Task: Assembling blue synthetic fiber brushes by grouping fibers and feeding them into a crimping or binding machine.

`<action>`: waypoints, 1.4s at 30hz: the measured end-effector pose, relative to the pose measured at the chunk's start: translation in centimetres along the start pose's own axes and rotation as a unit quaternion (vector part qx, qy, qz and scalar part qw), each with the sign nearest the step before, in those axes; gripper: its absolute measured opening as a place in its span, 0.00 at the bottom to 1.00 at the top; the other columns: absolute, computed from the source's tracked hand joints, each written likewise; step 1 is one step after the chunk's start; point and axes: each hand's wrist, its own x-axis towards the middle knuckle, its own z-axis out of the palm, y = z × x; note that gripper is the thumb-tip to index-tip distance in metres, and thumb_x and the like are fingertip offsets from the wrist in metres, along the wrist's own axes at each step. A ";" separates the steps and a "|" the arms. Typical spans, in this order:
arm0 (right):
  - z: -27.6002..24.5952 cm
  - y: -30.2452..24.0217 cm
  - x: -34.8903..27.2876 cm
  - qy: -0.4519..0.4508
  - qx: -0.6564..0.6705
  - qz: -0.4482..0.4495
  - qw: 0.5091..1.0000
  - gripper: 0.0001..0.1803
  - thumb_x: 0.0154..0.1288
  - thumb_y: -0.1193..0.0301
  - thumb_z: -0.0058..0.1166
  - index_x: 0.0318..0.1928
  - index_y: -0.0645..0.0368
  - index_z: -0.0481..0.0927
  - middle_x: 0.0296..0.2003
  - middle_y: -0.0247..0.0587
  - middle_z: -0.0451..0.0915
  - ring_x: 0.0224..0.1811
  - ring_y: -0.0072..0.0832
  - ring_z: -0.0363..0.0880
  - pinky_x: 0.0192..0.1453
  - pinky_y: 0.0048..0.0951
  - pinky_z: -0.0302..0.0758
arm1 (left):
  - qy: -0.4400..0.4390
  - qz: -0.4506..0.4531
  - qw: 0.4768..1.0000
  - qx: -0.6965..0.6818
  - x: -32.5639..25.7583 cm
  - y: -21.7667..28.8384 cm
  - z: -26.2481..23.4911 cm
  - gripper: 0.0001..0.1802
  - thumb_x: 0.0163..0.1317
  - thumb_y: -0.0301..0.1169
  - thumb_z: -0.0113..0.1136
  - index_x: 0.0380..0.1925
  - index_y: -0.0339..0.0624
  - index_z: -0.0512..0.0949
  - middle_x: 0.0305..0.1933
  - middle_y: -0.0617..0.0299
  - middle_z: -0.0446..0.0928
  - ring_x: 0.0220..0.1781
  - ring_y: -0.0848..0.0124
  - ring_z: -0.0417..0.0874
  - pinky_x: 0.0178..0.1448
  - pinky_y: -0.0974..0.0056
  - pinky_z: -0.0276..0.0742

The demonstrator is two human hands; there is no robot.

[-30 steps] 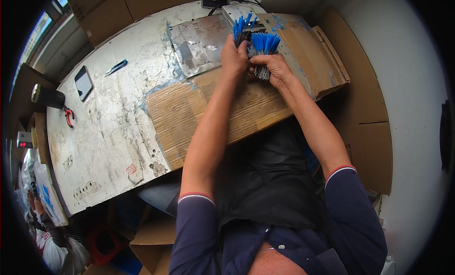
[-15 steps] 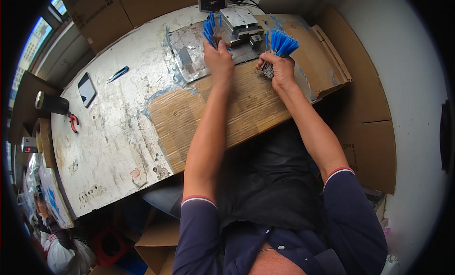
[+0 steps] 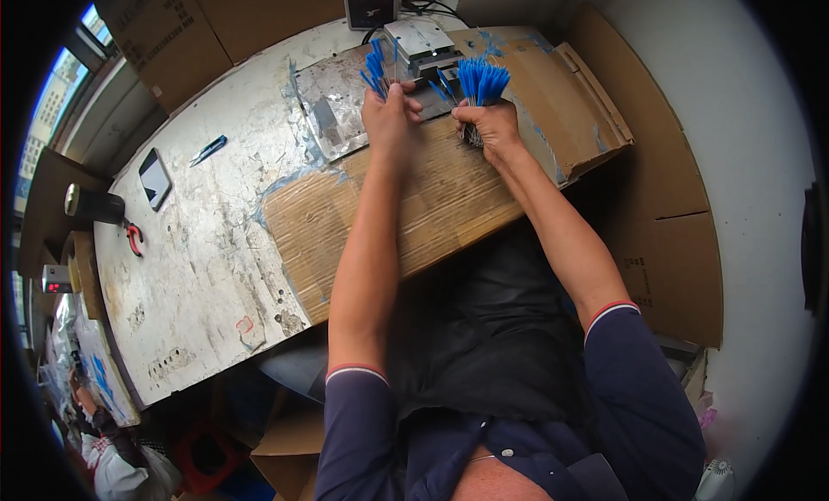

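Note:
My right hand (image 3: 494,126) is closed around a thick bunch of thin metal wires with blue ends (image 3: 484,81). The blue ends point up and away, and the bare wire ends stick out below the fist. A few blue-tipped wires lean out from the bunch toward my left hand. To its left, my left hand (image 3: 389,121) grips a smaller, looser bunch of blue-tipped wires (image 3: 374,67), with one standing apart beside the thumb. Both hands are over the far part of the bench, near a metal plate (image 3: 332,121) and a small metal fixture (image 3: 423,42).
Flattened cardboard (image 3: 345,212) covers the near bench edge. A box with a red digital display (image 3: 371,5) stands at the back. Leftward lie a blue cutter (image 3: 209,150), a phone (image 3: 155,180), a dark cup (image 3: 95,205) and red-handled pliers (image 3: 134,239). Another person's arm (image 3: 86,402) shows lower left.
The whole view has shifted slightly. A few blue-tipped wires now splay out from the left side of the right-hand bunch. Both hands keep their hold.

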 end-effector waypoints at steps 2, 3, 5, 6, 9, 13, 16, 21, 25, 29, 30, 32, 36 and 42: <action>-0.3 0.3 0.7 0.035 -0.002 0.004 0.999 0.08 0.51 0.83 0.68 0.31 0.65 0.81 0.23 0.40 0.81 0.21 0.27 0.81 0.25 0.27 0.77 | 0.025 0.020 0.999 0.015 0.1 0.0 -0.4 0.05 0.77 0.30 0.50 0.43 0.40 0.72 0.35 0.57 0.82 0.23 0.76 0.78 0.26 0.70 0.75; -0.5 0.3 1.2 0.038 -0.017 0.011 0.999 0.07 0.51 0.83 0.67 0.30 0.66 0.81 0.22 0.40 0.81 0.19 0.28 0.80 0.24 0.27 0.77 | 0.023 0.016 0.999 0.015 -0.1 0.1 -0.1 0.05 0.77 0.30 0.50 0.43 0.40 0.72 0.35 0.57 0.82 0.23 0.76 0.78 0.26 0.70 0.75; -0.7 0.5 2.1 0.044 -0.033 0.021 0.998 0.06 0.51 0.84 0.66 0.28 0.66 0.81 0.21 0.41 0.80 0.18 0.28 0.80 0.23 0.28 0.76 | 0.084 0.089 0.982 0.146 -0.4 0.1 0.4 0.05 0.76 0.30 0.51 0.43 0.40 0.72 0.34 0.60 0.82 0.23 0.76 0.77 0.26 0.71 0.75; -0.5 0.6 2.6 0.058 -0.030 0.002 0.998 0.06 0.49 0.85 0.65 0.25 0.67 0.80 0.19 0.42 0.80 0.16 0.29 0.79 0.20 0.29 0.75 | 0.105 0.100 0.971 0.189 -0.5 0.3 0.6 0.05 0.74 0.28 0.52 0.41 0.38 0.72 0.31 0.59 0.82 0.24 0.75 0.79 0.30 0.66 0.74; 0.0 1.1 3.1 0.086 -0.029 -0.003 0.996 0.06 0.47 0.85 0.64 0.20 0.69 0.79 0.17 0.45 0.79 0.14 0.31 0.78 0.17 0.32 0.72 | 0.123 0.128 0.952 0.250 -0.6 0.6 0.6 0.06 0.76 0.30 0.51 0.43 0.39 0.72 0.32 0.61 0.83 0.25 0.77 0.80 0.27 0.70 0.74; 0.8 0.8 3.5 0.113 -0.051 0.032 0.992 0.07 0.46 0.86 0.63 0.17 0.70 0.78 0.16 0.49 0.78 0.13 0.33 0.76 0.15 0.35 0.71 | 0.143 0.138 0.941 0.276 -1.1 1.0 0.9 0.07 0.76 0.31 0.51 0.44 0.38 0.73 0.34 0.57 0.85 0.29 0.71 0.84 0.33 0.64 0.77; 0.9 0.7 3.5 0.111 -0.054 0.043 0.991 0.07 0.47 0.86 0.62 0.17 0.71 0.78 0.16 0.49 0.78 0.13 0.33 0.76 0.15 0.35 0.71 | 0.188 0.201 0.901 0.335 -1.0 1.0 1.0 0.08 0.76 0.33 0.51 0.43 0.39 0.73 0.37 0.53 0.85 0.34 0.58 0.86 0.39 0.55 0.77; 0.8 0.7 3.4 0.102 -0.043 0.037 0.993 0.07 0.48 0.86 0.62 0.18 0.71 0.78 0.16 0.49 0.78 0.13 0.33 0.76 0.15 0.35 0.72 | 0.185 0.171 0.823 0.510 -0.7 0.4 0.9 0.07 0.74 0.32 0.52 0.45 0.40 0.74 0.36 0.47 0.83 0.39 0.46 0.83 0.45 0.47 0.74; 0.9 0.3 3.1 0.090 0.017 0.087 0.992 0.06 0.51 0.84 0.62 0.21 0.71 0.79 0.18 0.48 0.78 0.14 0.34 0.77 0.17 0.35 0.74 | 0.159 0.272 0.796 0.517 -0.6 -0.4 0.5 0.06 0.72 0.29 0.53 0.44 0.40 0.75 0.36 0.47 0.82 0.42 0.47 0.83 0.49 0.48 0.72; 0.7 -0.3 2.6 0.080 0.030 0.089 0.992 0.06 0.53 0.83 0.63 0.23 0.70 0.79 0.19 0.48 0.79 0.15 0.35 0.77 0.18 0.35 0.74 | 0.088 0.268 0.781 0.558 -0.8 -1.0 0.5 0.07 0.69 0.28 0.56 0.44 0.39 0.75 0.35 0.47 0.82 0.42 0.46 0.82 0.47 0.45 0.72; 0.6 -0.5 2.4 0.072 0.037 0.097 0.992 0.06 0.53 0.83 0.63 0.23 0.70 0.79 0.20 0.49 0.79 0.15 0.35 0.77 0.18 0.35 0.75 | 0.065 0.261 0.774 0.573 -0.7 -1.1 0.4 0.08 0.69 0.30 0.57 0.45 0.39 0.74 0.34 0.46 0.82 0.40 0.44 0.82 0.45 0.42 0.72; 0.8 -0.7 2.1 0.064 0.044 0.103 0.992 0.06 0.54 0.84 0.63 0.24 0.70 0.79 0.20 0.49 0.79 0.15 0.35 0.77 0.18 0.35 0.76 | 0.053 0.256 0.772 0.579 -0.4 -1.2 0.1 0.09 0.68 0.28 0.57 0.46 0.39 0.74 0.34 0.46 0.82 0.40 0.45 0.82 0.45 0.43 0.73; 0.3 -0.5 1.3 0.069 0.046 0.103 0.991 0.06 0.54 0.85 0.62 0.23 0.70 0.78 0.20 0.49 0.79 0.16 0.35 0.79 0.19 0.35 0.79 | 0.036 0.242 0.776 0.581 -0.3 -1.2 0.4 0.09 0.66 0.25 0.56 0.45 0.39 0.75 0.35 0.46 0.82 0.41 0.45 0.82 0.46 0.44 0.73; 0.4 -0.7 0.5 0.059 0.005 0.093 0.994 0.05 0.52 0.87 0.59 0.22 0.72 0.78 0.20 0.49 0.78 0.16 0.36 0.79 0.18 0.36 0.79 | 0.020 0.285 0.757 0.588 -0.2 -1.3 0.3 0.07 0.63 0.24 0.55 0.41 0.39 0.77 0.36 0.47 0.81 0.42 0.46 0.81 0.45 0.45 0.74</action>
